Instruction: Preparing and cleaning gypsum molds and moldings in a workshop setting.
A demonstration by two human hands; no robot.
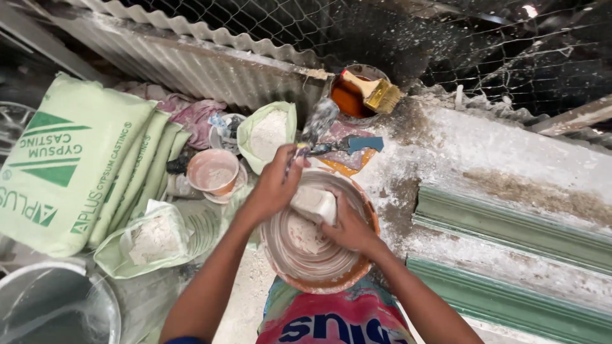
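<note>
The left hand (274, 185) is closed around the handle of a small tool (305, 148). The tool pokes up past the far rim of a round orange bowl (366, 216). Its end is blurry, so it is hard to say what kind of tool it is. The right hand (347, 229) is inside the bowl. Its fingers are curled on a white lump (313, 202) that sits against the bowl's inner wall. The two hands are close, with the lump between them. The bowl is smeared with white paste and rests on a colourful bag (338, 318) at the bottom of the view.

Just past the bowl lies a scraper with a blue handle (357, 144). Behind that is a tub of brown liquid (349, 99) with a yellow brush (376, 92) lying across its top. To the left of the bowl stands an open bag of white powder (269, 134). Beside it is a small pink bowl (213, 171). Further left, big green sacks (64, 165) lean together. In front of them lies a clear bag of white powder (153, 239). A metal pan (57, 306) sits in the bottom left corner. On the right, long green strips (510, 223) lie along a white, dusty bench (497, 153).
</note>
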